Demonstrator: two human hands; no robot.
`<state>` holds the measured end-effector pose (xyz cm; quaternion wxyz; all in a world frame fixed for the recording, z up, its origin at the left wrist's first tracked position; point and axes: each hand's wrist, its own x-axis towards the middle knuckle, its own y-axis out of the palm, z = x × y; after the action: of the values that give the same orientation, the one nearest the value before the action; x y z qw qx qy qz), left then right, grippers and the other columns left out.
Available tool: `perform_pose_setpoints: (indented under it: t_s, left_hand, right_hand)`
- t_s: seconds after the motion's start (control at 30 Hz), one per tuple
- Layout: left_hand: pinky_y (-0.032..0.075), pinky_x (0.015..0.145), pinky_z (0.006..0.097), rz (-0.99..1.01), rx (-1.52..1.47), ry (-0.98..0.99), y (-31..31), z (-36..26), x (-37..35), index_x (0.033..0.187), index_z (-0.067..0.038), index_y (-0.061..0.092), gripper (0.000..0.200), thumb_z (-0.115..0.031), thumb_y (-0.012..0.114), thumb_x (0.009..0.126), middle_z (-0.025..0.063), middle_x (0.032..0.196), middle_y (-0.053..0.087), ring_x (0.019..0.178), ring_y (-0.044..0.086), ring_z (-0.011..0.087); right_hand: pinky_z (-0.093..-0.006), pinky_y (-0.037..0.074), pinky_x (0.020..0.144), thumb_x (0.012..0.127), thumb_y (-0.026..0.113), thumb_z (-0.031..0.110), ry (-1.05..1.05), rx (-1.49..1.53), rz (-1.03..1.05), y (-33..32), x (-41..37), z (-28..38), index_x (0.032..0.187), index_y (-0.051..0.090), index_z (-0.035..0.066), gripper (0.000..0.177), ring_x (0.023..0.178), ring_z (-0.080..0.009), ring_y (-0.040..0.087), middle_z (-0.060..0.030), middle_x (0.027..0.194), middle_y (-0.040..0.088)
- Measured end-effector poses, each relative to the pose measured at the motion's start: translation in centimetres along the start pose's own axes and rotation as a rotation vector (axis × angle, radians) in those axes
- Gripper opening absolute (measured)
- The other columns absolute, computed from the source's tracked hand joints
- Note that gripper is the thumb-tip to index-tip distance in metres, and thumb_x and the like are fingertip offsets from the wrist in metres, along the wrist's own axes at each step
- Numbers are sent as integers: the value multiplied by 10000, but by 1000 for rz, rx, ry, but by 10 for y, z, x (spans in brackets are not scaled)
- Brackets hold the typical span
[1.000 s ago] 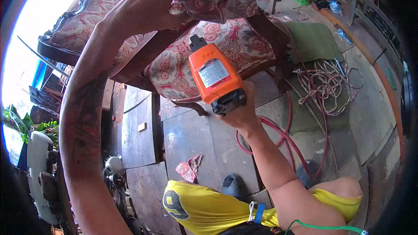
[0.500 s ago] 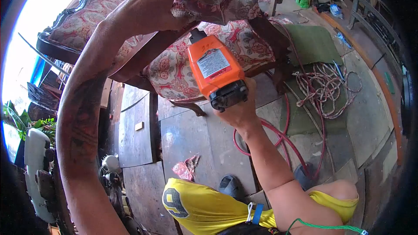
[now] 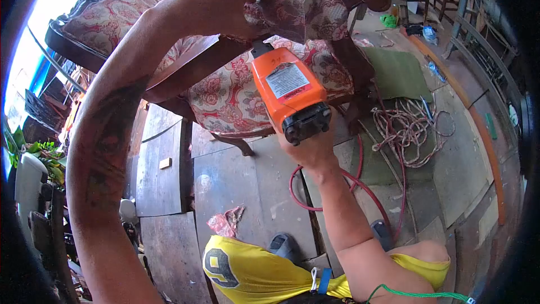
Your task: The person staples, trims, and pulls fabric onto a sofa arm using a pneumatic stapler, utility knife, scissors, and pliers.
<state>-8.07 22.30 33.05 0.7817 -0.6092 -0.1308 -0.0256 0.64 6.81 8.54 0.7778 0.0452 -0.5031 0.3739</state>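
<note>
My right hand (image 3: 312,149) grips an orange pneumatic staple gun (image 3: 288,81) with a label and black end cap. Its dark nose points up at the underside of a wooden chair's padded armrest (image 3: 326,8). Over that armrest lies red-and-cream floral fabric (image 3: 281,14). My left hand (image 3: 225,3) is closed on the fabric's near-left edge, close above the nose. Below the gun, the chair's seat (image 3: 225,101) has matching upholstery and carved dark wood legs.
A second floral sofa (image 3: 118,14) with a carved frame stands at upper left. A red air hose (image 3: 365,188) curls near my feet, beside tangled rope (image 3: 413,132) and a green mat (image 3: 396,73). A fabric scrap (image 3: 225,222) and small wood block (image 3: 165,163) lie on the floor.
The view has shifted slightly; chair armrest, staple gun and my left hand appear a little further right. Both hands keep their holds, and the gun's nose stays at the armrest's lower edge.
</note>
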Motion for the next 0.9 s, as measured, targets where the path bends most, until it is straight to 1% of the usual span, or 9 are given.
perform_pose_setpoints:
  t_s: [0.1,0.17,0.3,0.37,0.47,0.7,0.8,0.87,0.9]
  left_hand:
    - [609,834,365,47,15,81,-4,-3,2,1185,-46,719,480,-125,881,741,151,1025,764,913,754,248]
    - [605,835,362,32,103,-50,-4,-15,1,1192,-48,722,487,-136,878,740,147,996,764,894,754,251]
    - [600,849,349,58,-23,54,-13,-16,4,1225,-68,735,458,-143,850,789,144,1016,772,895,752,225]
    - [598,867,396,279,94,-176,-28,-34,9,1284,-33,679,542,-235,826,802,202,1115,739,988,729,323]
    - [598,859,396,236,119,-173,-23,-32,9,1259,-5,680,548,-202,826,768,204,1058,744,958,732,321]
    - [596,836,395,242,71,-206,-30,-36,8,1211,5,696,533,-168,825,723,198,1049,746,942,732,319]
    - [594,828,399,248,24,-165,-27,-28,7,1191,1,705,511,-151,822,718,195,1024,746,933,732,318]
    - [592,818,395,190,33,-90,-19,-17,6,1164,-1,713,473,-142,818,725,187,1005,743,916,728,310]
    - [592,818,395,191,33,-90,-18,-15,8,1164,-1,713,473,-142,818,725,187,1005,743,916,728,310]
  right_hand:
    - [-443,560,748,736,826,199,83,207,-87,1,2,2,1095,660,98,408,806,-297,751,-90,880,749]
    - [-433,540,762,729,823,185,149,266,-84,-3,3,7,1078,663,114,390,815,-274,735,-70,887,738]
    - [-415,523,801,723,812,149,-76,-40,-76,0,-4,-1,1065,659,124,376,847,-259,713,-46,918,728]
    - [-412,505,857,714,803,138,-63,-204,-22,3,-8,-4,1055,656,122,372,891,-253,697,-35,958,727]
    - [-417,504,862,719,789,138,92,74,-103,7,-7,-6,1040,650,109,351,882,-259,696,-40,944,724]
    - [-412,559,799,708,817,152,146,170,-25,-5,5,3,1062,657,93,393,857,-281,725,-67,954,735]
    - [-414,574,785,709,840,183,96,66,-17,-6,9,9,1078,663,89,420,855,-288,739,-73,941,740]
    - [-386,553,719,799,769,136,25,63,-130,-4,10,14,860,699,109,97,779,-268,702,-44,826,713]
    - [-386,553,719,799,769,136,26,63,-130,-5,10,14,860,699,109,97,779,-268,702,-44,826,713]
